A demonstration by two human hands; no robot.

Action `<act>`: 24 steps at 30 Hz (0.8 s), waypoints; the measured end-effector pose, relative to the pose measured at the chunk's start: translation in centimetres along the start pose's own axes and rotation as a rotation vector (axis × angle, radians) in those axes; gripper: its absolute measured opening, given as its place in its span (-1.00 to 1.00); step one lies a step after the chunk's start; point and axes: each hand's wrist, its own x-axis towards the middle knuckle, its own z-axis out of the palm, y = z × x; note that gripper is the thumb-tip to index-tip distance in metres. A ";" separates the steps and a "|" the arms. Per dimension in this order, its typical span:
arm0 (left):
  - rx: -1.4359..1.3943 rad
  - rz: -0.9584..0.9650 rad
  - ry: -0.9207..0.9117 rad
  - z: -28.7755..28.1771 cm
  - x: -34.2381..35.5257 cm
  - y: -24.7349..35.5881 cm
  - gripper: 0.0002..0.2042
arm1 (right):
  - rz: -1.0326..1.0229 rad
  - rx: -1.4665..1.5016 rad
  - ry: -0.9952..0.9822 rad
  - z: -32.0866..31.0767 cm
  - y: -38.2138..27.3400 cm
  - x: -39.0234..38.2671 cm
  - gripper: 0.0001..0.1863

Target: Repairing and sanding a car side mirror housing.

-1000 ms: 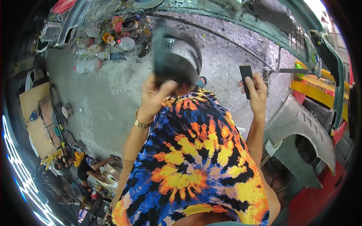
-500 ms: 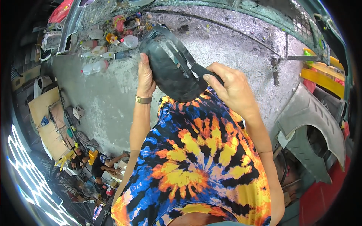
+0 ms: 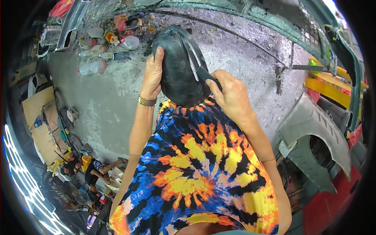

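A rounded black shell with long slots, which looks like a car side-mirror housing [image 3: 178,74], is held up in front of my torso. My left hand [image 3: 154,70] grips its left edge, with the thumb lying on the outer face and the fingers hidden behind. From the other side, my right hand [image 3: 231,92] pinches a dark narrow arm-like piece [image 3: 206,75] at the right edge of the housing. I cannot tell whether that piece is joined to the shell. A watch [image 3: 147,101] is on my left wrist.
Several plastic bottles [image 3: 92,68] and jugs stand on the grey floor [image 3: 105,102] at far left. Grey fender panels [image 3: 313,125] lean at the right, near a yellow piece [image 3: 327,90]. A metal vehicle frame [image 3: 274,23] crosses the far side. People [image 3: 96,170] sit at lower left.
The black housing has turned, so its slots look narrower and more of its rounded face shows. Both hands keep their hold; the right has shifted slightly left, and the whole view has moved a little.
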 end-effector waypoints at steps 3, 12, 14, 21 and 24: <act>-0.007 0.010 -0.002 0.3 0.0 0.2 -0.53 | 0.018 -0.001 -0.001 0.0 0.0 0.1 -0.86; 0.025 -0.038 -0.013 0.0 0.1 -0.1 -0.54 | 0.018 -0.072 -0.050 1.0 0.5 0.1 -0.85; 0.048 -0.046 -0.017 0.3 0.2 0.0 -0.55 | 0.023 -0.101 -0.081 1.1 0.6 0.3 -0.84; 0.120 -0.057 -0.048 1.5 0.9 0.0 -0.56 | 0.021 -0.246 -0.367 0.1 1.2 3.2 -0.80; 0.125 -0.084 -0.063 1.8 1.9 -0.4 -0.56 | 0.042 -0.205 -0.427 -0.1 2.1 3.6 -0.77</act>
